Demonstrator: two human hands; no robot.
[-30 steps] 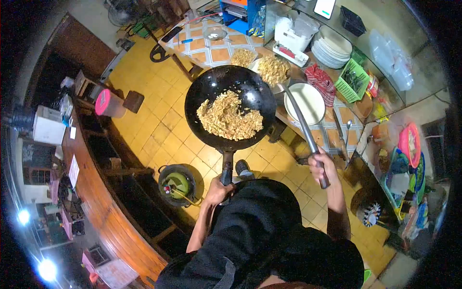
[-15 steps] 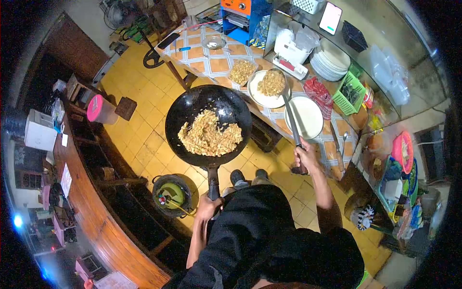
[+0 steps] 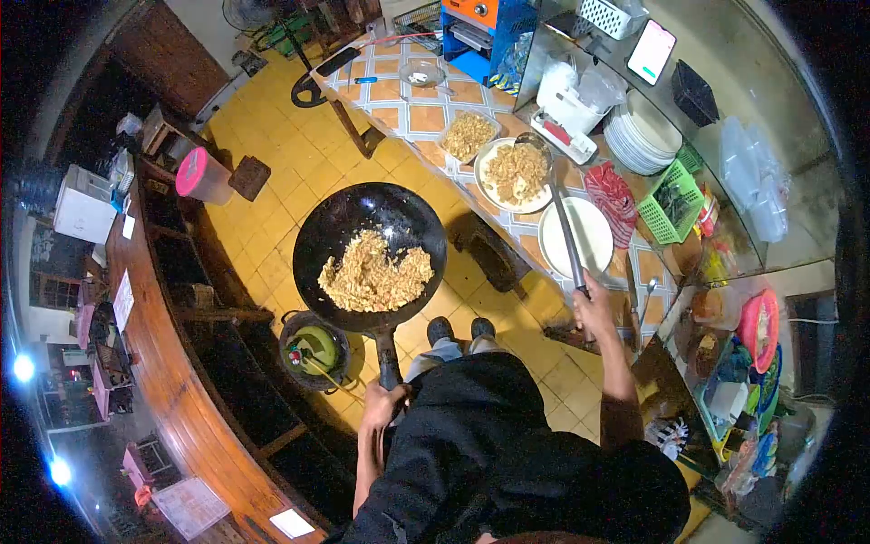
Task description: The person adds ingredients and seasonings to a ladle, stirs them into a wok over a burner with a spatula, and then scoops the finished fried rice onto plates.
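Observation:
My left hand (image 3: pixel 384 404) is wrapped round the handle of a black wok (image 3: pixel 317 218), held up over the yellow floor. A mound of fried rice (image 3: pixel 372 276) lies in the wok. With my right hand (image 3: pixel 595 310) I grip the long handle of a ladle (image 3: pixel 569 227). Its bowl end is over the far rim of a white plate (image 3: pixel 500 201), just beyond a heap of fried rice (image 3: pixel 517 172) on that plate. Nearer me, a second white plate (image 3: pixel 580 238) passes under the ladle's handle. A clear container of fried rice (image 3: pixel 468 136) stands beside the first plate.
On the tiled-pattern table (image 3: pixel 385 93) are a red cloth (image 3: pixel 609 201), a green basket (image 3: pixel 671 204), stacked plates (image 3: pixel 642 136) and a knife (image 3: pixel 633 286). A gas cylinder (image 3: pixel 313 352) stands on the floor to the left. A wooden counter (image 3: pixel 190 394) curves along the left.
The ladle's bowl has tipped and moved to the plate's far edge, and the rice heap on the plate is larger and spread wider. The wok has shifted slightly left and down in view.

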